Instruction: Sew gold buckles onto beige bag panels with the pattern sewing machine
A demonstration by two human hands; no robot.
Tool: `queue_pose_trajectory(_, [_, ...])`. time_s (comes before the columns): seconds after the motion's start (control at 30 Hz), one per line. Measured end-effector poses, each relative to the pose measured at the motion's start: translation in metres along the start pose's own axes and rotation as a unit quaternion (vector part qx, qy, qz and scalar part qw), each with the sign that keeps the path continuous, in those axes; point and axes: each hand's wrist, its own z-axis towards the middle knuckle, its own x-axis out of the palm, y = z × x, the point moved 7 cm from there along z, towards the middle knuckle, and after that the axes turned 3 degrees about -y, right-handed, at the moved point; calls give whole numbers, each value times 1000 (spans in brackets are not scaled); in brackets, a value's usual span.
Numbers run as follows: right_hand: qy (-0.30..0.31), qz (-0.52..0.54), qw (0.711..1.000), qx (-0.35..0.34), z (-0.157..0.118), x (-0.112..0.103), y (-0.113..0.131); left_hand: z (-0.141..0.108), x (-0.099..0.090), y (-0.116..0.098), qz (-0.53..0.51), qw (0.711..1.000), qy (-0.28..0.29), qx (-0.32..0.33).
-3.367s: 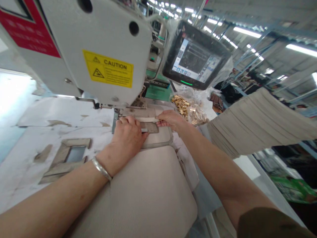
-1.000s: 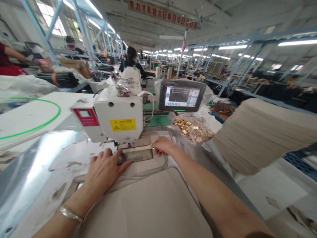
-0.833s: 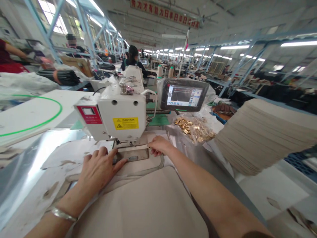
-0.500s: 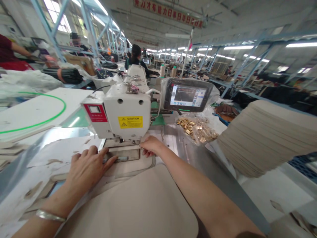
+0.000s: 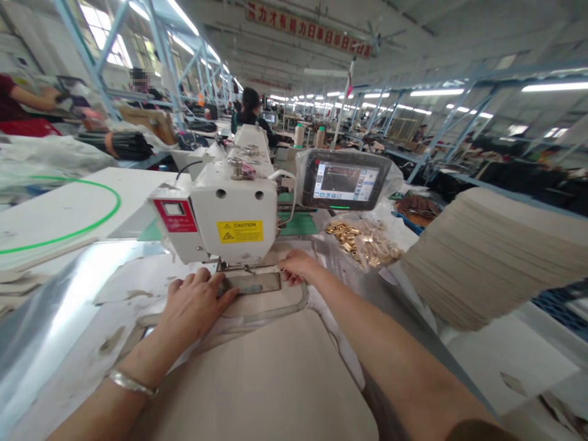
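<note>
My left hand (image 5: 196, 301) lies with its fingers spread at the left end of a flat clamp plate (image 5: 271, 282), its thumb along a small metal strip (image 5: 250, 289). The plate sits on a beige panel (image 5: 275, 300) under the head of a white sewing machine (image 5: 234, 211). At the plate's right end, my right hand (image 5: 298, 267) has its fingers curled and pressed together; what they pinch is too small to make out. Nearer to me, a large beige sheet (image 5: 275, 373) with rounded corners reaches over the front of the work area.
A control screen (image 5: 344, 179) stands behind a bag of gold-coloured metal fittings (image 5: 362, 242). To the right rises a tall stack of beige panels (image 5: 496, 257). Thread cones (image 5: 298, 136) stand behind the machine. Other people work further back and at the far left.
Both hands have shifted right, along with the clamp plate and the beige panel beneath the machine head. The view has moved slightly. Their grips look much the same.
</note>
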Motion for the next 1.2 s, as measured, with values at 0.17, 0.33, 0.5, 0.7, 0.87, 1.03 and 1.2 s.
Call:
queue_pose_trajectory(0.17, [-12,4,1000,-3,-6,-21,-12,-2,-6,-17,-35,999,5,23])
queue_pose_trajectory(0.33, [-26,22,999,-8,-8,-40,-26,-6,-11,-38,-78,995,40,50])
queue_pose_trajectory(0.5, [-49,37,998,1,-16,-60,-37,-17,-13,-73,-175,970,70,152])
queue_pose_trajectory(0.7, [-60,62,996,-18,-19,-66,-42,-46,-20,-118,-202,929,168,260])
queue_pose_trajectory(0.87, [-72,64,995,-24,-20,-65,-40,-50,-22,-132,-189,930,158,272])
queue_pose_trajectory(1.03, [-57,72,995,-24,-28,-64,-42,-50,-20,-131,-207,934,149,249])
queue_pose_trajectory(1.2, [-52,76,995,-42,-34,-61,-47,-50,-20,-129,-213,929,178,245])
